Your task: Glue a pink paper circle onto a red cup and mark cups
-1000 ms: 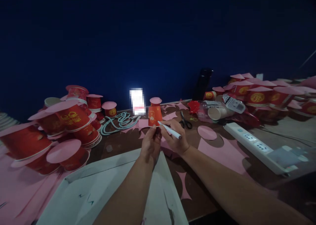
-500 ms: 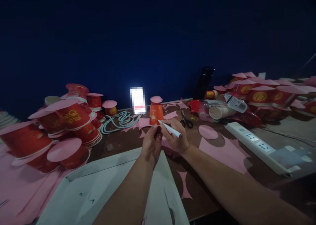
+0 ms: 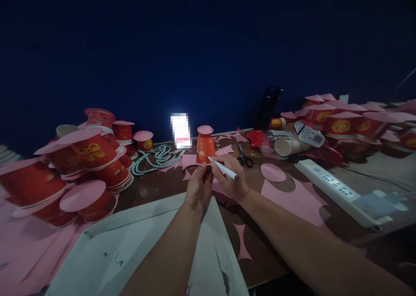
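Observation:
A red paper cup (image 3: 205,148) with a pale heart-like print stands wide end down in front of my hands. Directly behind or above it shows a pink paper disc (image 3: 205,129) on red; I cannot tell whether the two parts join. My left hand (image 3: 199,184) is closed at the cup's lower edge, thumb uppermost, its other fingers partly hidden. Between the fingers of my right hand (image 3: 231,177) is a white marker pen (image 3: 225,168), slanting down from right to left. The pen's tip meets the cup's lower right edge, close to my left thumb.
Red cups topped with pink discs crowd the left (image 3: 94,151) and right (image 3: 341,125). Black scissors (image 3: 244,158), pink paper offcuts (image 3: 292,203) and a white power strip (image 3: 334,192) lie rightward. A pale cable (image 3: 156,159) and lit screen (image 3: 180,129) are behind; a white tray (image 3: 107,239) is in front.
The whole view has shifted very slightly. Both hands keep nearly the same pose, and the pen stays at the cup's lower edge.

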`<act>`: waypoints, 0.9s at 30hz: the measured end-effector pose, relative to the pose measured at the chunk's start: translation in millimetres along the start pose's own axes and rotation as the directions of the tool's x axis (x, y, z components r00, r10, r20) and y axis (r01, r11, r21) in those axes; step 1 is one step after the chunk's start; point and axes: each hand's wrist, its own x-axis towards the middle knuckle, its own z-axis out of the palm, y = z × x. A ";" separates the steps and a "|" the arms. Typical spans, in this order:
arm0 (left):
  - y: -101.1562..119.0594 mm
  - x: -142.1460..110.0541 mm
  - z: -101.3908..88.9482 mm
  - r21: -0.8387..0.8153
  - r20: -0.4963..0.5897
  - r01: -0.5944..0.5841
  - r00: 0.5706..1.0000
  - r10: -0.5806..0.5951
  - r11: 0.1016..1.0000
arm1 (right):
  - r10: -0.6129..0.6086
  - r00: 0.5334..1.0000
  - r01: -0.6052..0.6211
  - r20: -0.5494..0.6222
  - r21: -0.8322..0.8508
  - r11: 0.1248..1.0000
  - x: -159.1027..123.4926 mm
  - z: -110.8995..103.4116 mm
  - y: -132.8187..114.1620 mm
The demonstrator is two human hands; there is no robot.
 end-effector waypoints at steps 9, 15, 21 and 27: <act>-0.9 0.9 -2.1 -0.009 -0.012 -0.005 1.000 0.005 1.000 | 0.007 1.000 -0.007 -0.004 -0.009 1.000 -0.1 0.9 -1.0; -1.2 1.1 -2.1 -0.006 -0.006 -0.009 1.000 0.009 1.000 | 0.013 1.000 -0.013 -0.002 -0.025 1.000 0.1 0.1 -3.5; -1.8 1.9 -4.2 -0.006 -0.003 -0.008 1.000 0.008 1.000 | 0.019 1.000 -0.019 0.004 -0.045 0.999 -0.7 -0.6 -4.7; -1.8 2.4 -5.6 -0.001 0.004 0.003 1.000 -0.003 1.000 | 0.010 1.000 -0.009 0.015 -0.038 0.999 -1.9 0.3 -3.4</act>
